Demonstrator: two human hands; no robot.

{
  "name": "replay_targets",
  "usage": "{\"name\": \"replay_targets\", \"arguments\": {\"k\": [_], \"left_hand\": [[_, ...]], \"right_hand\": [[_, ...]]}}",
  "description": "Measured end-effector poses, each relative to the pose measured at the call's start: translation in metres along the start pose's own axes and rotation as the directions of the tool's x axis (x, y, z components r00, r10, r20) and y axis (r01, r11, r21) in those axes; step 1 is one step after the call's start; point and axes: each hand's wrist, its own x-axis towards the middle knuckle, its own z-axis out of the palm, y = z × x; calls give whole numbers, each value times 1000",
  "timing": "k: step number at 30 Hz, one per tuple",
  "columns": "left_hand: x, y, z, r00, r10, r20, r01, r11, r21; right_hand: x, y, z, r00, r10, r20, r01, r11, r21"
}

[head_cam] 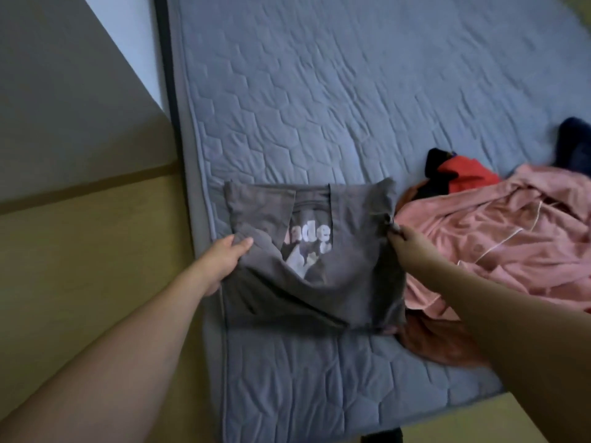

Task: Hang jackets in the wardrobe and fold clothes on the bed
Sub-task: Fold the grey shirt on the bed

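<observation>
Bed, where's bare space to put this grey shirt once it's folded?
The quilted mattress lies bare beyond the grey T-shirt, from its left edge across to the dark garment. A smaller patch is free nearer you, below the shirt. The right side is crowded: pink garment, red and black clothes.

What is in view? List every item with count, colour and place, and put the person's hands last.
quilted grey-blue mattress: one, fills the centre and top.
printed grey T-shirt: one, part-folded, near the mattress's left edge.
pink piped garment: one, crumpled, right of the T-shirt.
red and black garment: one, behind the pink one.
rust-brown cloth: one, under the pink garment's near edge.
dark navy item: one, far right, blurred.
yellowish floor: left side.
left hand: grips the T-shirt's left edge.
right hand: pinches its right edge.
</observation>
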Motion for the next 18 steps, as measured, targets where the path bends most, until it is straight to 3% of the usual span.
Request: {"name": "replay_targets", "arguments": {"k": [3,5,7,8,11,15,18], "left_hand": [[56,32,-2,998,29,-57,-39,982,-183],[103,43,-4,989,52,-140,-80,977,-197],[156,45,-8,957,88,-275,-107,993,-55],[178,42,-10,923,120,-366,-85,990,111],[222,19,-7,838,256,-481,17,870,492],[243,-11,6,795,298,-529,62,827,559],[235,-12,10,732,307,-609,4,891,454]], "right_hand": [[70,-13,2,987,-31,-155,57,984,167],[122,-11,7,971,-43,-234,86,980,177],[171,-3,14,962,-39,-272,75,990,121],[193,3,20,961,-34,-273,58,995,79],[233,26,39,968,-15,-250,0,998,-60],[247,49,54,957,-40,-286,-7,987,-162],[237,44,54,928,69,-367,-63,998,28]]}}
